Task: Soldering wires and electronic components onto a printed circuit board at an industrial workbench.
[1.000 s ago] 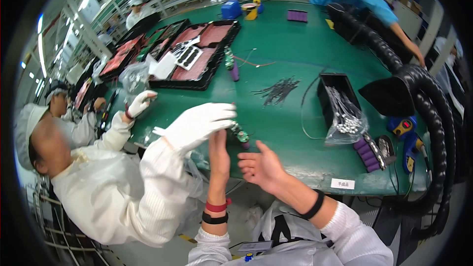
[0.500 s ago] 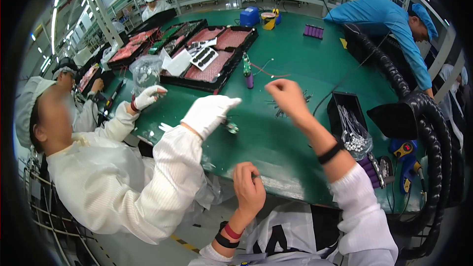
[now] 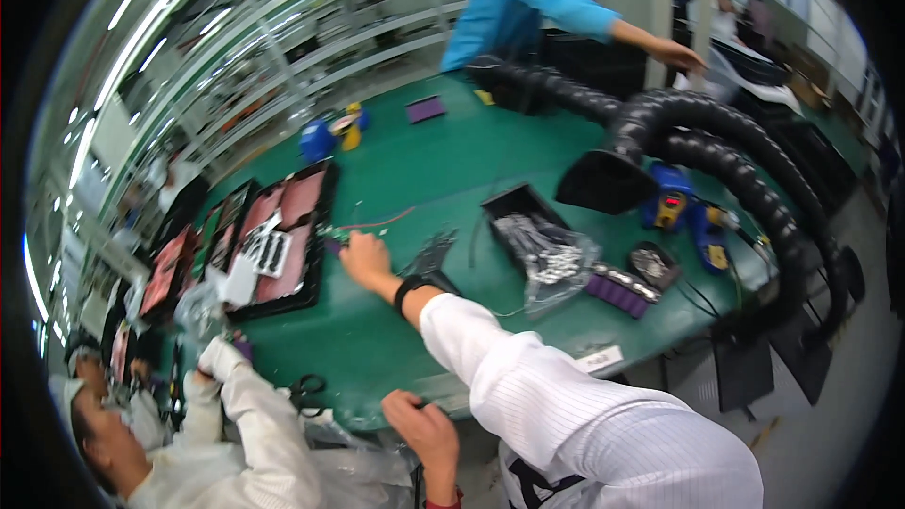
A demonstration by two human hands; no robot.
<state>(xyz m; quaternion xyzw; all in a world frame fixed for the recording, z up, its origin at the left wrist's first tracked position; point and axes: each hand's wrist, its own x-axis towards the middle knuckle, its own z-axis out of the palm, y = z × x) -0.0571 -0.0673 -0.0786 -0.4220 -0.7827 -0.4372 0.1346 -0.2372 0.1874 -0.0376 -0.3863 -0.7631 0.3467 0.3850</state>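
My right hand (image 3: 366,260) stretches far across the green table, its fingers closed at a small battery pack (image 3: 333,246). A purple side and part of a green circuit board show beside the fingers; the rest is covered. Thin red wires (image 3: 382,223) trail from it. My left hand (image 3: 422,429) is held at the near table edge, fingers curled in, with nothing seen in it. Dark thin cable pieces (image 3: 436,253) lie just right of my right hand. A black box (image 3: 517,205) with a bag of white-tipped wires (image 3: 554,259) stands farther right.
Black trays (image 3: 306,269) with pink wrap and white sheets stand left. A white-sleeved co-worker (image 3: 255,415) sits at lower left near a purple piece. Black fume hoses (image 3: 698,127) arch at right above blue soldering stations (image 3: 667,198). A purple pack (image 3: 622,290) lies near them.
My right hand has reached forward to the battery pack. The view has turned right. The co-worker's gloved arm has drawn back from the table's middle. The person in blue now reaches toward the right.
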